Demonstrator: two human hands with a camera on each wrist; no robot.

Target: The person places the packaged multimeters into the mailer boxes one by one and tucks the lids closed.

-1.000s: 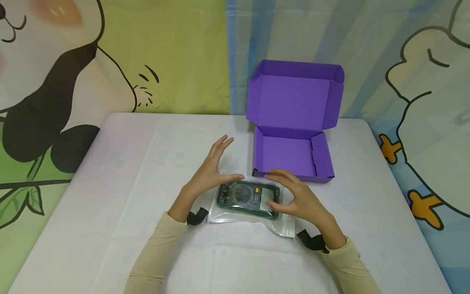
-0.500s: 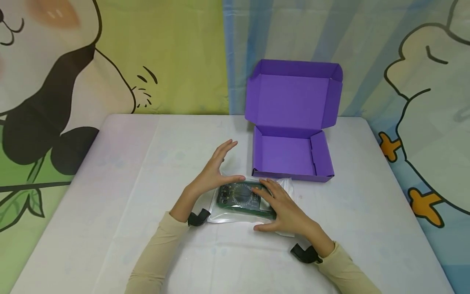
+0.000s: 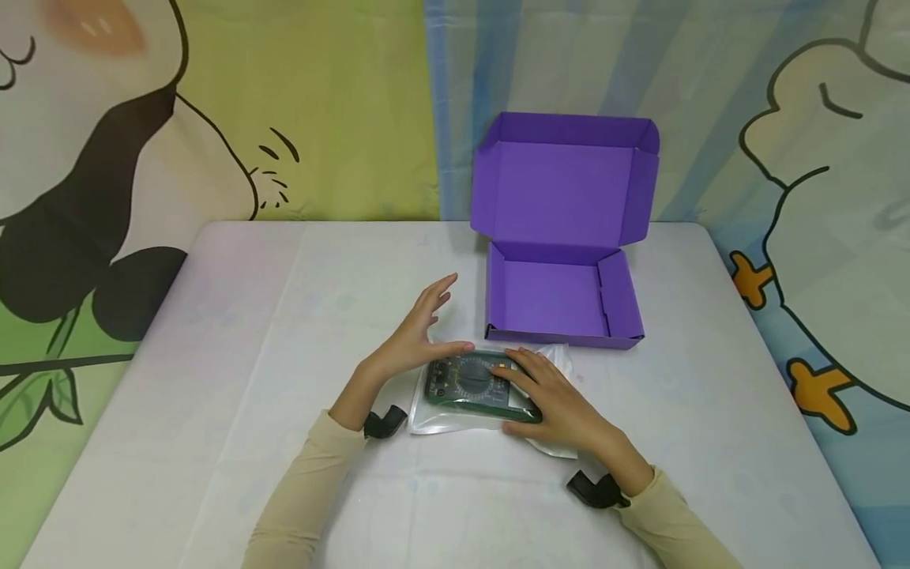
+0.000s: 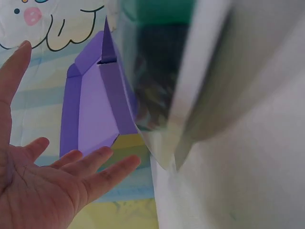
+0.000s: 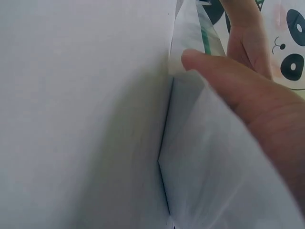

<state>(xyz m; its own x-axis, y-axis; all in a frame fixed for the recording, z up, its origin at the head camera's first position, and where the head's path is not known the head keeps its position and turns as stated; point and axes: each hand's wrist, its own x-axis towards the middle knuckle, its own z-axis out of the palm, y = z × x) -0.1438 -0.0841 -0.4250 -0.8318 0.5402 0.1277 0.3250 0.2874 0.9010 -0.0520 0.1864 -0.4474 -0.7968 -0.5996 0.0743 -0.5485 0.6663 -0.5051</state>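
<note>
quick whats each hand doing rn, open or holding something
Left hand: open, fingers spread, thumb touching the bagged multimeter.
Right hand: open, lying flat on the multimeter, pressing it down.

Left hand (image 3: pixel 412 336): I see it raised on its outer edge, palm turned inward toward the other hand, fingers straight and slightly spread, thumb (image 3: pixel 455 347) stretched out level. The left wrist view shows the palm (image 4: pixel 43 186) open and holding nothing.
Right hand (image 3: pixel 558 399): laid palm down, fingers extended forward and together, thumb (image 5: pixel 224 76) pressed flat alongside.
Both forearms: cream sleeves, angled inward, with a black wrist mount (image 3: pixel 596 490) at each cuff.
</note>
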